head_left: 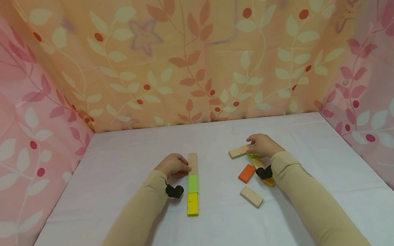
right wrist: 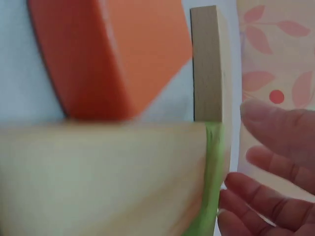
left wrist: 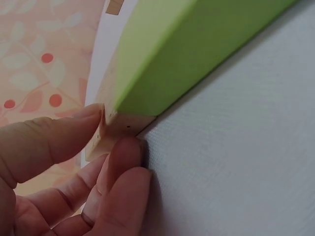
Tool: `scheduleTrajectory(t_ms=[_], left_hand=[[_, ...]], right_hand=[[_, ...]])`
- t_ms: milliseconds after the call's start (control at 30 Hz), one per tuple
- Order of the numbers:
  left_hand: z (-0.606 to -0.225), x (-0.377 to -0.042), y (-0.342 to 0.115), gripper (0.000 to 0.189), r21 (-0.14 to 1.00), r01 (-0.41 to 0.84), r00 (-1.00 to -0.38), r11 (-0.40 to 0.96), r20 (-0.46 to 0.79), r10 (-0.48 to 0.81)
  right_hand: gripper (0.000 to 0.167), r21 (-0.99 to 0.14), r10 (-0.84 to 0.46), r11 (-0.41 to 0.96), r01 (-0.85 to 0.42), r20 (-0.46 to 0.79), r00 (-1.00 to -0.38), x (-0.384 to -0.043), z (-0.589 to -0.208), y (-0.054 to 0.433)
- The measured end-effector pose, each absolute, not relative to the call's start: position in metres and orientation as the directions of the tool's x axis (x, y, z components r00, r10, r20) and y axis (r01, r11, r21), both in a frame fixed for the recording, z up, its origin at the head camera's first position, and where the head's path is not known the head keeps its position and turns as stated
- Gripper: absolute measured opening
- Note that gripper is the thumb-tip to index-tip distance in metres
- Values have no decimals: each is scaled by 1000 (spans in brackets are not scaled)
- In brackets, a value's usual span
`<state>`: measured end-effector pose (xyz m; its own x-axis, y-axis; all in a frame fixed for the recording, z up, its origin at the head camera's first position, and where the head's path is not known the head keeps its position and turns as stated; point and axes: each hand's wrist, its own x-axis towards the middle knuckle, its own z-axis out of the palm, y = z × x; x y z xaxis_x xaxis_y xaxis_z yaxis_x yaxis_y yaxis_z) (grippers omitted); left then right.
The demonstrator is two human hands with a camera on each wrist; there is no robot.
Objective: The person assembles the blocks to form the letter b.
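Note:
A row of blocks lies left of centre: a plain wooden block (head_left: 193, 163) at the far end, a green block (head_left: 192, 184), then a yellow block (head_left: 192, 204) nearest. My left hand (head_left: 174, 164) holds the plain block from its left, the thumb (left wrist: 81, 123) at its upper edge and fingertips low on its side. My right hand (head_left: 265, 145) is over the far end of a loose group, beside another plain wooden block (head_left: 239, 152). Its thumb (right wrist: 270, 120) and fingers are spread apart. A green piece (head_left: 254, 155) and a long wood-coloured piece (head_left: 256, 162) lie below that hand, partly hidden.
An orange block (head_left: 246, 173) and a short plain wooden block (head_left: 251, 196) lie nearer on the white tabletop (head_left: 221, 231). The right wrist's black camera mount (head_left: 264, 172) covers part of the long piece. Floral curtains (head_left: 193, 80) stand along the back and both sides.

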<state>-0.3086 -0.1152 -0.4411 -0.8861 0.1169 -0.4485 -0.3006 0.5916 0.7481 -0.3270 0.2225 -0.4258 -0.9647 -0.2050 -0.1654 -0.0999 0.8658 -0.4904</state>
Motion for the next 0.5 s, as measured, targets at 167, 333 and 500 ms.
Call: scheduleTrajectory(t_ms=[167,333,500], left_hand=[[-441,-310,-119,25,763,-295,-887,576,-443,133],[-440,-311,-124,24,785,-295,-896,544,-425,128],[-437,-312,-127,25,790,-302,-898,533,-424,120]], right_hand=[[48,-455,-211,883,-115,-166,-963,-333,-431,218],[49,-376,-270,905,-200,-141,-953,-337,-436,213],[43,-340,-296,911,-233,-147,-944,-335,-437,205]])
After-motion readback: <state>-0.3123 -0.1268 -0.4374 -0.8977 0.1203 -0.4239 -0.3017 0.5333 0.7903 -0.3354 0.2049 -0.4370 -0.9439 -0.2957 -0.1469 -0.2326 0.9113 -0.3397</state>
